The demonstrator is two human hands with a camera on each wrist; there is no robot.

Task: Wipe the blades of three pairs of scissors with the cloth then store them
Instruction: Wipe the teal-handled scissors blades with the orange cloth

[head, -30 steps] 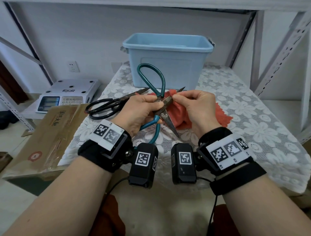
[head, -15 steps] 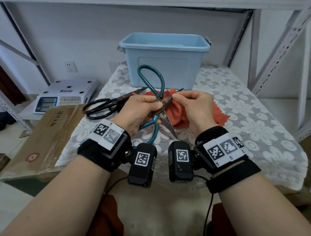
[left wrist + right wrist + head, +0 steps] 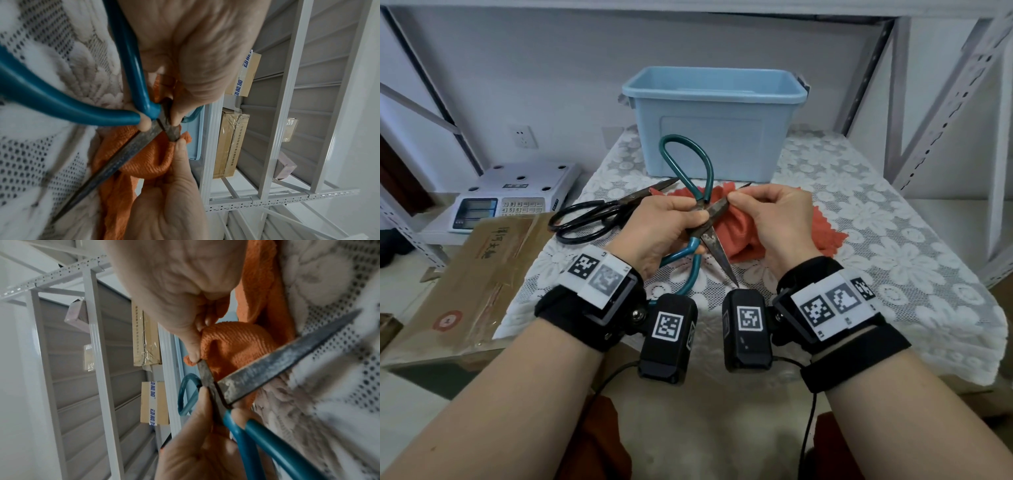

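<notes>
The teal-handled scissors (image 3: pixel 717 248) are held open in an X above the table. My left hand (image 3: pixel 698 219) grips them at the pivot, thumb on top. My right hand (image 3: pixel 732 202) pinches the orange cloth (image 3: pixel 736 233) around the upper blade near the pivot. In the wrist views the lower blade (image 3: pixel 277 363) is bare, dark and spotted, lying across the bunched cloth (image 3: pixel 148 159). Black scissors (image 3: pixel 633 198) lie shut on the lace tablecloth, left of my hands. I see no third pair.
An open light-blue plastic bin (image 3: pixel 715 137) stands at the back of the table (image 3: pixel 893 260), just beyond the hands. A digital scale (image 3: pixel 513 192) and a flat cardboard box (image 3: pixel 482 274) sit off the left edge. Metal shelf posts (image 3: pixel 945 113) rise at the right.
Both hands keep their grips on the scissors and cloth. Hands and scissors have barely shifted; the view has drifted a little.
</notes>
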